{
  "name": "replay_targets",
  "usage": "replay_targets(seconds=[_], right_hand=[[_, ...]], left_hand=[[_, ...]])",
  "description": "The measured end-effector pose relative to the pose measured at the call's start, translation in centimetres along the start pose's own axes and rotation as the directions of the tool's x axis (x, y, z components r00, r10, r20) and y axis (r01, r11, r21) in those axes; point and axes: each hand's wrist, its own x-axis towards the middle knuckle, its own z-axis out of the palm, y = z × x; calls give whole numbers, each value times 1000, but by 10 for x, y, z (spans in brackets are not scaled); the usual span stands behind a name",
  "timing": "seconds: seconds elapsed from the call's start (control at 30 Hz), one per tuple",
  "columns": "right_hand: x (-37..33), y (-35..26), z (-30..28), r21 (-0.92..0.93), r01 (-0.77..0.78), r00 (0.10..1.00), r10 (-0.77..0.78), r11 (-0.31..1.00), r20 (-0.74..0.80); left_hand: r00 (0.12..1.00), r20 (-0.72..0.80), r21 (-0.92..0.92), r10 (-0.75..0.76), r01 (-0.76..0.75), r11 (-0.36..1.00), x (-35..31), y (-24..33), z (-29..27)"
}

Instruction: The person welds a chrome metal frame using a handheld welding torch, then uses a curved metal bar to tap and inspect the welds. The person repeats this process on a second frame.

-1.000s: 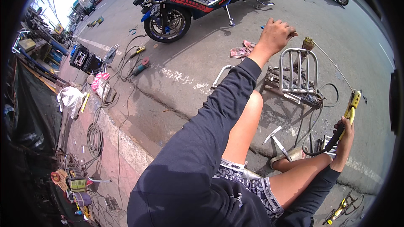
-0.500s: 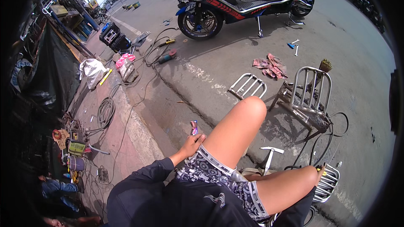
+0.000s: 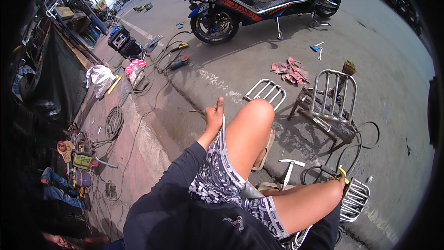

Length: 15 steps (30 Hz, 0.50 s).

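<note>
My left hand [image 3: 214, 116] is raised beside my left thigh, thumb up and fingers closed. The pale-edged hem of the patterned shorts [image 3: 223, 141] is drawn up to it and appears pinched in the fingers. Past my right knee, only some fingers of my right hand [image 3: 342, 181] show. They are closed at a yellow-and-black welding electrode holder [image 3: 341, 173] with a black cable. Under that hand lies a bent-tube metal rack [image 3: 355, 200]. A chipping hammer [image 3: 290, 170] with a pale metal head rests between my legs, near my sandalled feet.
A low, stained metal stand [image 3: 323, 122] bears a barred metal rack [image 3: 334, 95] and a brush [image 3: 349, 68]. Another rack [image 3: 268, 91], stained gloves [image 3: 291, 71], wrenches [image 3: 319, 52], an angle grinder [image 3: 179, 63] and coiled cable [image 3: 114, 124] lie around. A scooter [image 3: 259, 4] stands beyond.
My left hand has risen and moved forward, pulling the shorts' hem up. A small shiny object seen beside it earlier is out of sight. My right hand has shifted slightly, showing more of the holder.
</note>
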Motion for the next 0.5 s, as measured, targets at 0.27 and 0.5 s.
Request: replay_targets(seconds=[0.27,0.5], right_hand=[[-29,-42,14,153,136,984,-152,979,98],[-193,-186,88,-98,775,607,-692,625,391]], left_hand=[[898,439,286,-24,-114,952,-59,-56,-103],[403,698,158,-592,719,676,-171,-128,-191]])
